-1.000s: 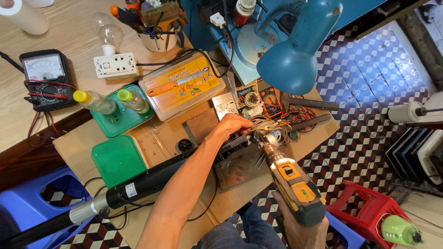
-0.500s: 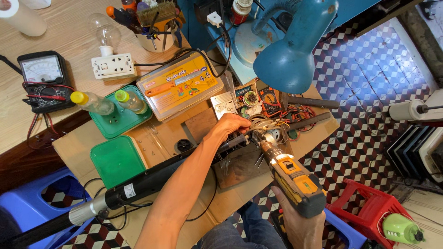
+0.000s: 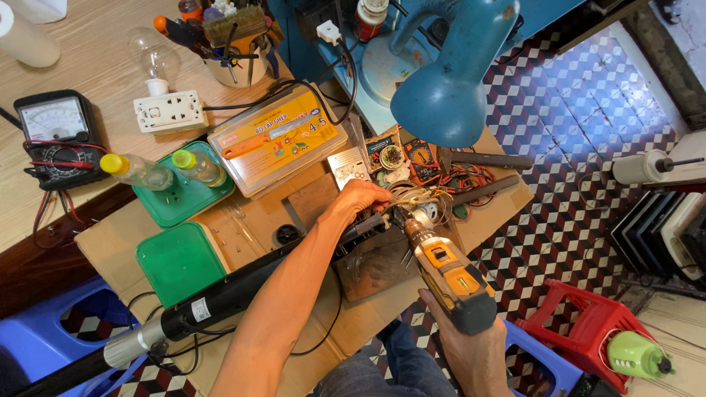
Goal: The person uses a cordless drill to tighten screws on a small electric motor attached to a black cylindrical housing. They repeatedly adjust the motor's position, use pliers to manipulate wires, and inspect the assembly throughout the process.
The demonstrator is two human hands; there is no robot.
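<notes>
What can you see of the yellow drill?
The cordless drill has a yellow and black plastic-looking body with a metal chuck at its front. The right hand grips its dark handle from below. It lies tilted, chuck pointing up-left at the small part beside the left hand, above the cardboard-topped bench.

Repair workshop: multimeter [image 3: 55, 140], cluttered workbench [image 3: 110, 242]

The left hand [image 3: 362, 198] presses down on the far end of a long black tube [image 3: 243, 290] that lies slantwise over the cardboard-covered bench [image 3: 110, 246], while the right hand [image 3: 471, 353] grips a yellow and black power drill [image 3: 447, 276] whose nose meets the work just beside the left fingers. Beyond both hands hangs a blue lamp shade [image 3: 445, 99]. Left of the left forearm sit two green lids [image 3: 180, 261], and beyond them a clear parts case [image 3: 276, 140].
</notes>
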